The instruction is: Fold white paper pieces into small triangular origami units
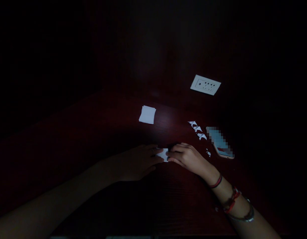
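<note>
A small white piece of paper (pixel 162 154) lies on the dark red table between my two hands. My left hand (pixel 140 161) reaches in from the left, fingers stretched out and apart, with the fingertips resting on the paper's left part. It wears a ring. On the other side, my right hand (pixel 184 155) has its fingers bent, and thumb and fingertips meet the paper's right edge. Part of the sheet is hidden under the fingers. Farther back lies a stack of white square paper (pixel 147 115), apart from both hands.
Several small folded paper figures (pixel 197 128) stand in a row right of centre. White paper scraps (pixel 208 152) lie in front of them, beside a phone (pixel 220 142). A wall socket (pixel 205 85) is at the back. The surroundings are very dark.
</note>
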Motion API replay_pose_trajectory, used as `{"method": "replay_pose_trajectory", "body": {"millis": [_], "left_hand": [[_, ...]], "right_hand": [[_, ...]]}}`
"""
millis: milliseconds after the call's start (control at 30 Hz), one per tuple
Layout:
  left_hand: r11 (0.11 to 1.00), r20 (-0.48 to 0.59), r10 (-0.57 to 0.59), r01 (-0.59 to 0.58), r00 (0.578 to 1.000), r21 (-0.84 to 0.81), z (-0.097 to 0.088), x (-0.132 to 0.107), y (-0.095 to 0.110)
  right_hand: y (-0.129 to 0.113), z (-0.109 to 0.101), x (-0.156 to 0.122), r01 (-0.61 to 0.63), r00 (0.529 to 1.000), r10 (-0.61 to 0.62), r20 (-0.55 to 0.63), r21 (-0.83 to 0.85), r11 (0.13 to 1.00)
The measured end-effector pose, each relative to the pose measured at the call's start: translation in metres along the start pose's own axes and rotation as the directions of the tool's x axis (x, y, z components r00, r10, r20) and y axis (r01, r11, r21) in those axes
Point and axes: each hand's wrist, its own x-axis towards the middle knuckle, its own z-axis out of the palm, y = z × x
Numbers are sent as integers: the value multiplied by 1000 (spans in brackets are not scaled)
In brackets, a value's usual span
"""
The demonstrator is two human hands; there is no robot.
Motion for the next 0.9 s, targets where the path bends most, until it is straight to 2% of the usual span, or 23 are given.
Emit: {"method": "replay_pose_trajectory", "body": {"millis": [233, 367, 600, 900], "left_hand": [[1000, -11, -12, 13, 1000, 11, 2, -1, -1], [999, 6, -32, 32, 999, 17, 1, -1, 0], [999, 39, -35, 34, 999, 20, 1, 2, 0], [997, 52, -51, 48, 997, 58, 4, 2, -1]], "right_hand": [[0, 1, 0, 18, 1000, -18, 2, -11, 1000], [-2, 2, 1, -8, 1000, 10, -21, 72, 997], [-8, 6, 7, -114, 992, 124, -21, 277, 954], [-7, 13, 10, -306, 945, 328, -10, 332, 892]]}}
